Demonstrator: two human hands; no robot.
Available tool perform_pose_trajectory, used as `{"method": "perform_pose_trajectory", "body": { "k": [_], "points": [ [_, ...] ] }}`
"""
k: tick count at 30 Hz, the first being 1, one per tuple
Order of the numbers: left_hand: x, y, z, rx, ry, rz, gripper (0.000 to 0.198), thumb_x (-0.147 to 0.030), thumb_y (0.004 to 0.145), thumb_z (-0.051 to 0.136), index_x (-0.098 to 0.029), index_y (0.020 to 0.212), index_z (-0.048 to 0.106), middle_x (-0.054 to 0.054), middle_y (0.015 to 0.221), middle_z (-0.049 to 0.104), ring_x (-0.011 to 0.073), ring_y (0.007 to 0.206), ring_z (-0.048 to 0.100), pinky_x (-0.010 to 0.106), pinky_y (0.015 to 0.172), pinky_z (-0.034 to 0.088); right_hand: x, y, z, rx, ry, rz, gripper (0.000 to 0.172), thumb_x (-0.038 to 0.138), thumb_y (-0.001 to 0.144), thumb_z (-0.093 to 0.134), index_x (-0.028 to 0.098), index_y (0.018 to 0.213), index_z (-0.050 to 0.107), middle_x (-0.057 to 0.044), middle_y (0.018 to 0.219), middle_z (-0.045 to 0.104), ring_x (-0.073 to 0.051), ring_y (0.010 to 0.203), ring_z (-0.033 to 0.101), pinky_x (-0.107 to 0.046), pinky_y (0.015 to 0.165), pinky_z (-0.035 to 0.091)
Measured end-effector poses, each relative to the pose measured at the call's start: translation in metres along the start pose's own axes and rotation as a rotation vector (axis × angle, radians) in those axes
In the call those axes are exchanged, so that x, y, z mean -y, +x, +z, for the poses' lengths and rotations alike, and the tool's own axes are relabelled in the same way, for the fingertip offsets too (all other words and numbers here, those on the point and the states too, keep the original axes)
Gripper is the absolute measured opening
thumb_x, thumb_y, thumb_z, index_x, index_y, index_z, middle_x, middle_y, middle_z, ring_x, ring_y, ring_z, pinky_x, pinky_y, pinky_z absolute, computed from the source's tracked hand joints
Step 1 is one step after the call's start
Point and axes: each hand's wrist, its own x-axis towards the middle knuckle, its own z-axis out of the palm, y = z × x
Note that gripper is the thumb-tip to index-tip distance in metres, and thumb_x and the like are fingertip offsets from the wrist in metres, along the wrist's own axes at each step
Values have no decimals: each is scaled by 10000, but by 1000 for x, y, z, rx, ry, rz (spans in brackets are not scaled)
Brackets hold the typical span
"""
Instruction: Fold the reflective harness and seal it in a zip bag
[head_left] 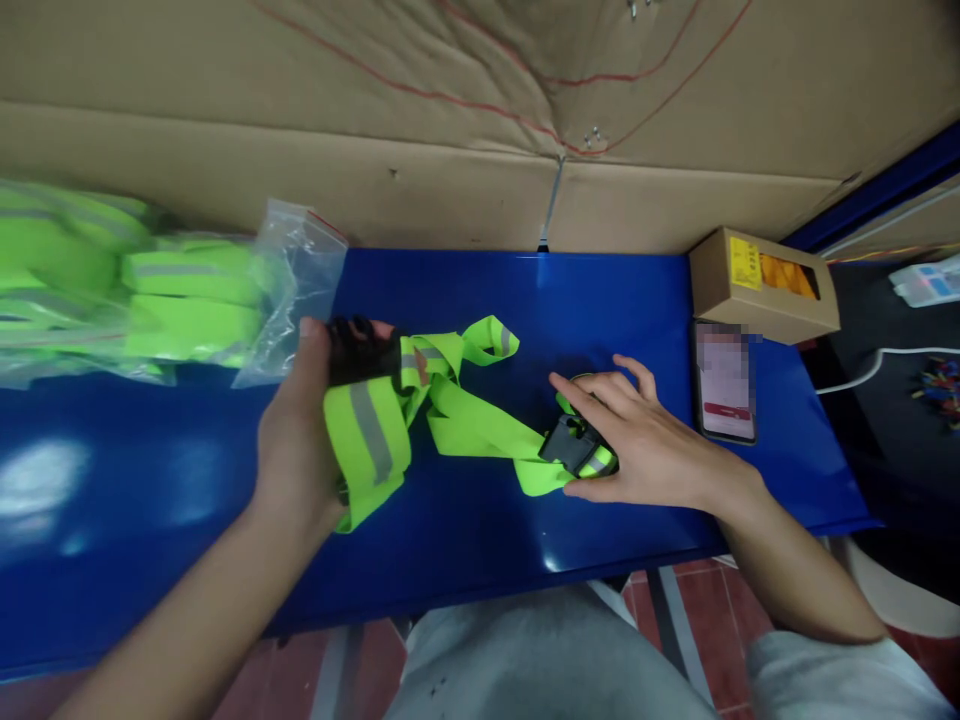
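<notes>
A lime-green reflective belt (480,425) with grey stripes stretches loosely between my hands over the blue table. My left hand (296,430) is closed around one end, gripping folded webbing and a black part (364,352) at its top. The far loop (491,342) of the belt curls up beyond it. At the other end lies a black plastic buckle (571,445), next to a short striped piece of webbing. My right hand (637,430) reaches over this buckle end, thumb below and fingers spread above it. The palm side and part of the webbing there are hidden.
Clear plastic bags (296,270) with folded lime-green reflective gear (191,300) lie at the left. On the right are a phone (724,380) and a cardboard box (761,280) with orange contents. A cardboard wall (450,200) rises behind the blue table (465,550).
</notes>
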Motion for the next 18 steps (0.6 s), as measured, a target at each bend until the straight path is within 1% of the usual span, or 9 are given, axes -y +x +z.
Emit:
{"method": "perform_pose_trajectory", "body": {
  "k": [3,4,6,8,11,13,14,16,18],
  "points": [
    [-9,11,-2,131,-148,-127,558,-574,1091,353,-209,803,663,20,591,571,145,544,595,281,563,603,-2,3,-4,-129,-3,30,758,427,992,681,202,1632,342,-155,1424,647,-314,1334,614,-602,1280,266],
    [-10,13,-4,194,-143,-117,616,-593,1094,310,-206,753,646,14,536,499,136,509,542,273,538,575,-4,3,-6,-181,0,46,713,404,1000,670,211,1615,363,-149,1416,660,-312,1322,631,-604,1282,277],
    [-11,15,-8,295,-96,-47,686,-675,1073,284,-212,705,631,7,488,416,132,476,481,276,506,533,-8,3,-8,-256,27,67,757,404,994,671,204,1639,328,-162,1452,650,-338,1357,625,-642,1302,256],
    [-10,14,-12,310,-36,33,713,-797,1009,334,-222,718,640,11,516,441,145,504,504,300,515,528,-12,0,-9,-305,132,89,809,421,1003,646,202,1685,270,-173,1538,599,-362,1429,581,-661,1305,272],
    [-7,7,-15,299,93,180,648,-875,821,634,-229,849,666,18,686,575,167,609,582,320,545,537,-14,-5,-7,-401,510,259,589,447,1088,491,260,1642,420,-125,1504,648,-317,1314,677,-569,1159,518],
    [-2,1,-16,324,214,295,586,-676,692,900,-256,999,629,11,876,647,175,719,637,313,613,564,-14,-5,-6,-478,790,425,485,485,1114,426,264,1514,587,-96,1350,737,-271,1138,751,-486,1005,622],
    [0,-2,-16,354,276,346,603,-537,670,962,-275,1064,587,10,971,662,182,787,661,316,670,586,-14,-3,-6,-511,908,486,473,509,1111,431,258,1454,637,-85,1282,760,-257,1077,763,-463,958,641],
    [6,-5,-17,412,398,435,588,-362,728,941,-298,1117,506,23,1110,659,207,940,690,348,798,620,-14,3,-8,-552,1083,542,448,542,1086,493,265,1391,669,-63,1199,781,-241,1020,772,-445,928,657],
    [11,-5,-17,446,521,567,486,-297,820,859,-291,1112,471,43,1151,644,218,1030,691,377,867,631,-16,8,-9,-569,1172,552,423,543,1063,550,289,1382,662,-48,1182,791,-240,1027,778,-455,950,659]
  ]
}}
